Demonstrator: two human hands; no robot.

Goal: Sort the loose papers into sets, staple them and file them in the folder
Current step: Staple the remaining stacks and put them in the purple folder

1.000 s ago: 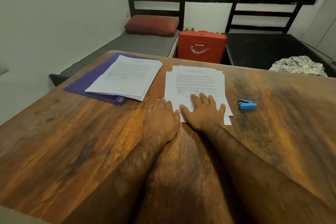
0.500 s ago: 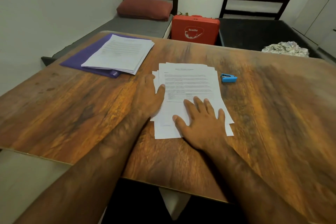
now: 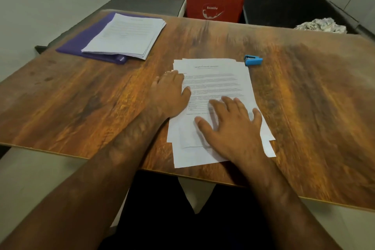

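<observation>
loose papers (image 3: 219,75) fanned out on the desk (image 3: 304,97) | left grip (image 3: 170,93) flat on their left edge, holding nothing | right grip (image 3: 231,128) splayed flat on the lower half | stapler (image 3: 253,60) just off the top-right corner

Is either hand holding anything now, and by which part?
Nothing is held. The left hand lies flat on the left edge of the loose papers, the right hand on their lower half.
</observation>
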